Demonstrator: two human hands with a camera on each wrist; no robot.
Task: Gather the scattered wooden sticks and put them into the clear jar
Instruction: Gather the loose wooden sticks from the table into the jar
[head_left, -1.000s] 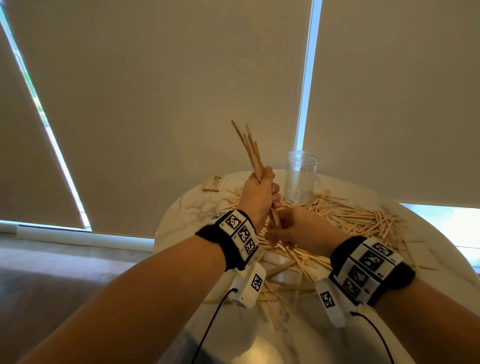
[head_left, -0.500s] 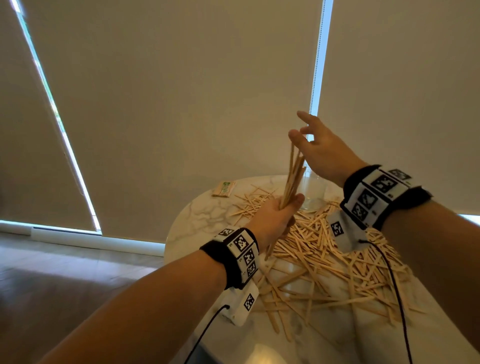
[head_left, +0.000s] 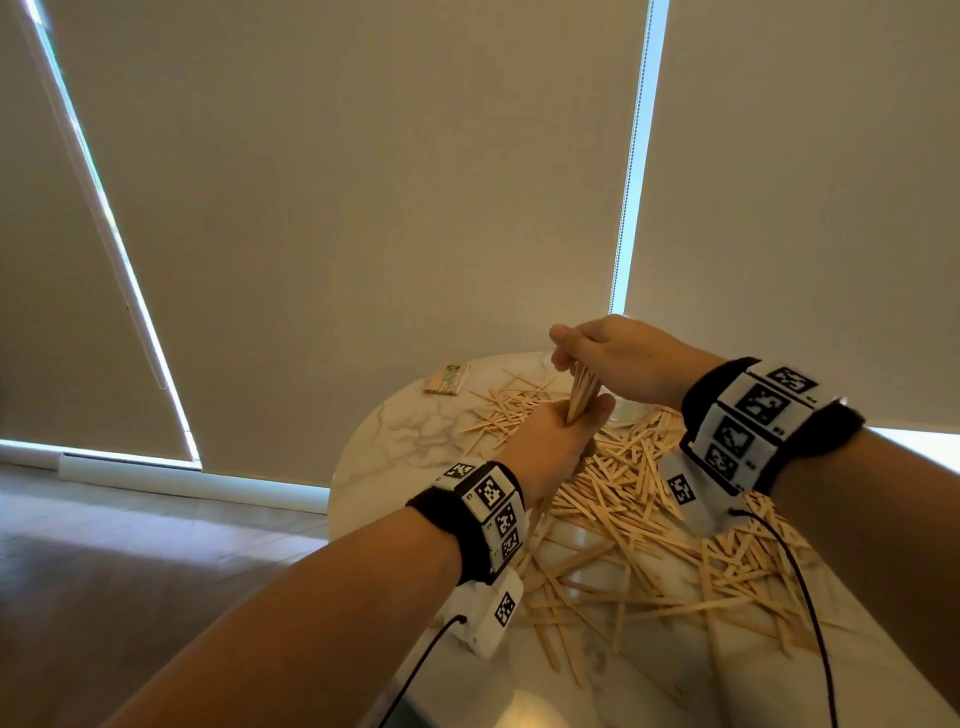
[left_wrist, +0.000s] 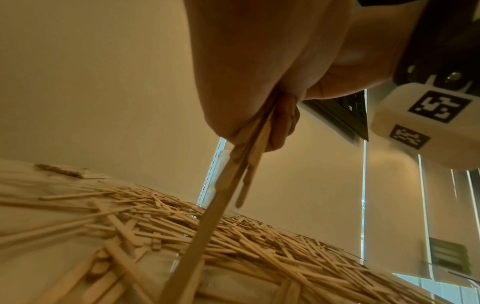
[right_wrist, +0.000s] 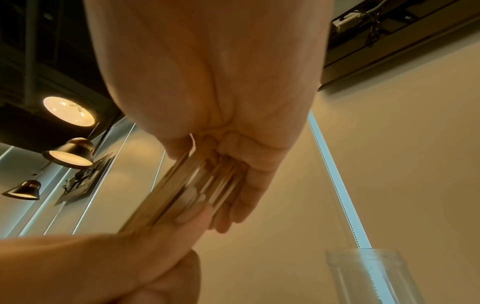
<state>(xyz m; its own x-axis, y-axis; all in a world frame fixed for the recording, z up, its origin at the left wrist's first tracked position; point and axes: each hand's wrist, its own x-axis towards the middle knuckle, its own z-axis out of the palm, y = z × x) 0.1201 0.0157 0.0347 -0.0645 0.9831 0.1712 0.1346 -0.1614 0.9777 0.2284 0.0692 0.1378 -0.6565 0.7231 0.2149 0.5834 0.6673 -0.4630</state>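
round white marble table (head_left: 395, 441) carries the scattered pale wooden sticks (head_left: 649, 525). clear cylindrical jar (right_wrist: 369, 273) stands at 12 o'clock, mostly hidden. left hand (head_left: 550, 447) grips an upright bundle (head_left: 583, 392); right hand (head_left: 618, 358) pinches its top. risk: uneven ends may snag the rim and spill.

right hand (head_left: 618, 358) dropped onto bundle (head_left: 582, 389), now gripping its top

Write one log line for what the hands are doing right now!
left hand: grips stick bundle | right hand: on bundle top | clear jar: no sticks seen inside | table: many loose sticks
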